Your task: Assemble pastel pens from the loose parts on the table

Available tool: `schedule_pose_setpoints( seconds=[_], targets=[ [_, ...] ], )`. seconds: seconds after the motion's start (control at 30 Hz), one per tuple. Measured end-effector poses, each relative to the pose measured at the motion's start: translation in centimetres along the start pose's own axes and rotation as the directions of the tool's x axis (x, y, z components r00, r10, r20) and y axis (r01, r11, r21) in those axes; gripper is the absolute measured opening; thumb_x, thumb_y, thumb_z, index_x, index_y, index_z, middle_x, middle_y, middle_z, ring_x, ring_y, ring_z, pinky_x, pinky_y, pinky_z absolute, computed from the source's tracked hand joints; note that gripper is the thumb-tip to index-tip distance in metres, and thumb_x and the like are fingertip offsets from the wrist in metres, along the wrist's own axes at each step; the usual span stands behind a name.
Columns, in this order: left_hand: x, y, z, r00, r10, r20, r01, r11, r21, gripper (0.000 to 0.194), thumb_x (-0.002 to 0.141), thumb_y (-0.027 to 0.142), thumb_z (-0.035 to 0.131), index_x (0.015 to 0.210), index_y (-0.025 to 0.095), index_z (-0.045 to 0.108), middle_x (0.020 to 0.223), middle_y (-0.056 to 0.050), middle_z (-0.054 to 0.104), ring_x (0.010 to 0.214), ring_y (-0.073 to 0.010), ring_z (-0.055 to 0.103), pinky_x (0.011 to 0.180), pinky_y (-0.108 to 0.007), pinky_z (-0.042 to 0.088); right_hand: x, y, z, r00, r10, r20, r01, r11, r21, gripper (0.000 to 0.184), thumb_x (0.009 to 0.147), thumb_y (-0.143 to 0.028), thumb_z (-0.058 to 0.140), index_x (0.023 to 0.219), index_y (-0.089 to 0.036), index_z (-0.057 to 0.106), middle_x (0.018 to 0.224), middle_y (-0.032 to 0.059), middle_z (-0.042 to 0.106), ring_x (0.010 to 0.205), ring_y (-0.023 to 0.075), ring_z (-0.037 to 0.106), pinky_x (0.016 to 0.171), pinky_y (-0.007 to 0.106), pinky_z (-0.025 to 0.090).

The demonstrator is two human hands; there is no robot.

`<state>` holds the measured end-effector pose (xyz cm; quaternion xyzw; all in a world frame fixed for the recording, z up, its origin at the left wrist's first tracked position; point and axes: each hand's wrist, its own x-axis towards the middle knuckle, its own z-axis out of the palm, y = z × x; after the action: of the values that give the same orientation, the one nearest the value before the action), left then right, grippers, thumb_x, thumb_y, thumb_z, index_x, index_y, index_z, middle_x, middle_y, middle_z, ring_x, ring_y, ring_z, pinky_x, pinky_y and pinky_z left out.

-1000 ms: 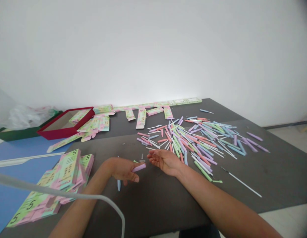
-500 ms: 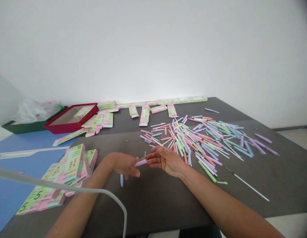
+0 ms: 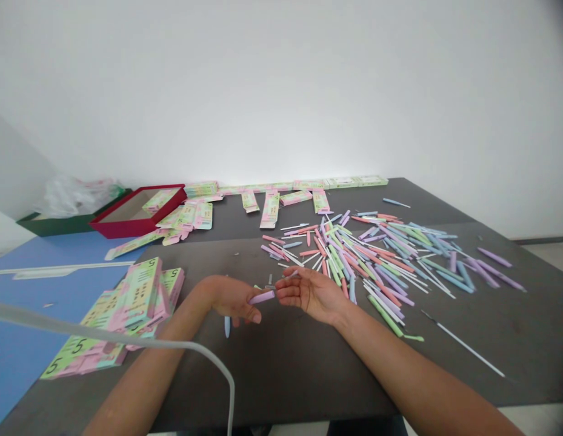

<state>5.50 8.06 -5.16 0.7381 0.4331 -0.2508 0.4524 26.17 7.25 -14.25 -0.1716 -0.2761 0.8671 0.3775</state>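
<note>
My left hand (image 3: 236,298) pinches a light purple pen barrel (image 3: 262,297), which points right toward my other hand. Beneath that hand a blue pen piece (image 3: 227,327) sticks out, its upper part hidden. My right hand (image 3: 314,294) is turned palm up close by, with its thumb against the fingers. Something small and pale shows at its fingertips, too little to make out. Just right of this hand spreads a heap of pen parts (image 3: 349,260): purple, pink, green and blue barrels with thin white refills.
Printed cartons (image 3: 140,297) are stacked at the left. A red box (image 3: 122,227) and a green tray (image 3: 58,224) with plastic bagging stand behind them. Flattened cartons (image 3: 270,209) lie near the wall. A pale cable (image 3: 172,344) crosses the lower left; one white refill (image 3: 467,345) lies at right.
The view has shifted slightly, so everything sits a little further right. Both hands keep nearly the same pose, with the purple barrel still in my left hand.
</note>
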Motion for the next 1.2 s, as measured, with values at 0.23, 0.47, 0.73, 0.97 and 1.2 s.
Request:
schedule_pose_setpoints(
  seconds=[0.23,0.47,0.73,0.97,1.2],
  targets=[
    [-0.16,0.64,0.1,1.0,-0.018,0.011,0.018,1.0,0.007,0.018,0.082,0.034,0.054,0.091,0.017,0.054,0.074,-0.002,0.066,0.068,-0.0193,0.064,0.061,-0.027,0.049,0.04,0.08,-0.01,1.0,0.009,-0.004,-0.009,0.999,0.032,0.024,0.093,-0.033,0.037,0.091,-0.015,0.053,0.078,0.0085,0.071,0.063,0.0177,0.068,0.063,0.031,0.053],
    [-0.16,0.94,0.18,0.999,-0.035,0.024,0.035,0.999,0.032,0.028,0.083,0.033,0.054,0.104,0.015,0.055,0.077,-0.004,0.066,0.07,-0.0192,0.064,0.061,-0.026,0.049,0.25,0.28,-0.49,1.0,0.004,-0.002,-0.004,0.999,0.046,0.018,0.091,-0.034,0.042,0.089,-0.019,0.051,0.072,0.0054,0.068,0.054,0.0152,0.063,0.053,0.026,0.048],
    [-0.25,0.89,0.19,0.999,-0.041,0.015,0.04,0.999,0.024,0.025,0.082,0.032,0.054,0.101,0.015,0.054,0.075,-0.003,0.066,0.069,-0.0194,0.064,0.063,-0.028,0.05,0.1,0.38,-0.1,0.999,-0.018,0.028,0.018,1.0,-0.002,0.019,0.09,-0.036,0.049,0.093,-0.018,0.052,0.076,0.006,0.069,0.057,0.0148,0.065,0.057,0.027,0.051],
    [-0.28,0.78,0.27,1.0,-0.023,0.017,0.023,1.0,0.007,0.021,0.083,0.033,0.054,0.096,0.017,0.053,0.073,-0.001,0.065,0.068,-0.0178,0.063,0.061,-0.026,0.049,0.09,0.29,-0.06,0.998,-0.026,0.048,0.027,0.999,-0.02,0.022,0.09,-0.038,0.05,0.098,-0.018,0.051,0.085,0.0095,0.071,0.07,0.0169,0.07,0.067,0.029,0.054],
    [-0.47,1.07,0.41,0.999,-0.035,-0.004,0.035,0.999,0.016,0.022,0.081,0.034,0.055,0.094,0.017,0.057,0.076,-0.003,0.068,0.068,-0.0188,0.064,0.062,-0.027,0.05,0.08,0.26,-0.13,0.999,-0.044,0.024,0.046,0.998,-0.053,0.024,0.088,-0.04,0.055,0.096,-0.018,0.051,0.078,0.0056,0.07,0.063,0.015,0.068,0.06,0.027,0.054]
  ],
)
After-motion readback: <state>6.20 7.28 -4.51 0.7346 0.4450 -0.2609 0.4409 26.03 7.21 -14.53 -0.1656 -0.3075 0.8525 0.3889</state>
